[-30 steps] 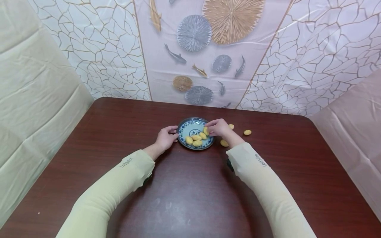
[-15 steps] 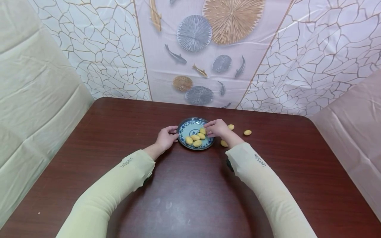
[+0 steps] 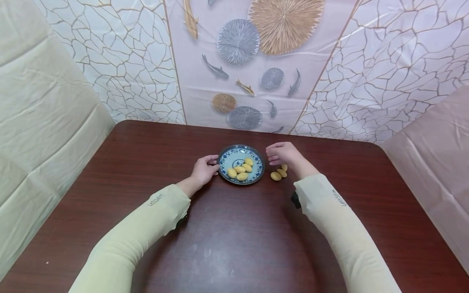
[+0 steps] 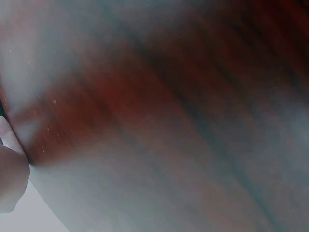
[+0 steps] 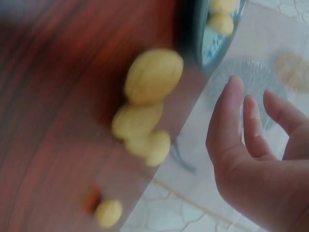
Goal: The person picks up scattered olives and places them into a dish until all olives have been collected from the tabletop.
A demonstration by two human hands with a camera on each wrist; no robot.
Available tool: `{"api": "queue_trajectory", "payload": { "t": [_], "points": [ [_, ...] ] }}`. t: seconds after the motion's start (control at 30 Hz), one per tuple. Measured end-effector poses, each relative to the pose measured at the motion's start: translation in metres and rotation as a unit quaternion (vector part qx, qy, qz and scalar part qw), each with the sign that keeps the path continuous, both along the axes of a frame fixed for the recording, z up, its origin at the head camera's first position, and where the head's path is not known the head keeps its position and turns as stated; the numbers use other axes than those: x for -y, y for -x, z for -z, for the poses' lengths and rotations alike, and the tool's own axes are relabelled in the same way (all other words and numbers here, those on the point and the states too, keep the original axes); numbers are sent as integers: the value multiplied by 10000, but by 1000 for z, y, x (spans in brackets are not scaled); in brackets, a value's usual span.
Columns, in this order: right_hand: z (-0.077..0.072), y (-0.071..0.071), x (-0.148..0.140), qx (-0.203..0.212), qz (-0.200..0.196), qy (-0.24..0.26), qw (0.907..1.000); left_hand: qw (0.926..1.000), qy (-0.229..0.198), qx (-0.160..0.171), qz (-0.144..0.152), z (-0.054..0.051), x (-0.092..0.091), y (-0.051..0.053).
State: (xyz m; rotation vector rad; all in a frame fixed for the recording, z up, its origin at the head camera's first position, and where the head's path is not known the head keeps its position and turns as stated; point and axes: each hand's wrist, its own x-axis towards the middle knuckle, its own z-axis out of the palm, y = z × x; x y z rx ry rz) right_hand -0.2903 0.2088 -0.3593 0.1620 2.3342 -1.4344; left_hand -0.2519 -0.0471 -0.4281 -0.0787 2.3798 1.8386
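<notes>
Right now your right hand (image 3: 286, 155) is just beyond the right side of the blue-and-white plate (image 3: 234, 156), apart from its rim. Its fingers (image 5: 225, 111) are loosely bent with gaps between them, and nothing shows between your thumb and fingertips. Closest to that hand, on its near side, you have a small cluster of yellow oval pieces (image 3: 281, 173) resting on the dark red-brown table (image 3: 220, 236), close to the plate's right edge. Your right wrist view shows those pieces touching one another, clear of your fingers, with a lone yellow piece (image 5: 108, 213) a little way off from the cluster. Five more yellow pieces, the plated group (image 3: 239, 169), lie on the plate between your two hands, mostly toward its near and right parts. Meanwhile, your left hand (image 3: 203, 169) is at the plate's left rim, thumb and fingers parted, with the fingertips reaching the edge; your left wrist view catches only part of the hand at its margin, so you cannot tell from it how firmly the rim is held. Behind everything, you face a patterned backdrop (image 3: 198, 106).
</notes>
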Motion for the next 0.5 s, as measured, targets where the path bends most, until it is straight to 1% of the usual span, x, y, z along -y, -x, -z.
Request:
{"api": "queue_trajectory", "payload": {
  "t": [0.17, 0.37, 0.5],
  "points": [
    [-1, -2, -24, 68, 183, 278, 9994, 10000, -8, 24, -13, 0, 0, 0],
    [-5, -6, -49, 221, 349, 479, 9980, 10000, -1, 23, -10, 1, 0, 0],
    [-4, -9, -63, 231, 505, 852, 9948, 10000, -6, 10, -16, 0, 0, 0]
  ]
}}
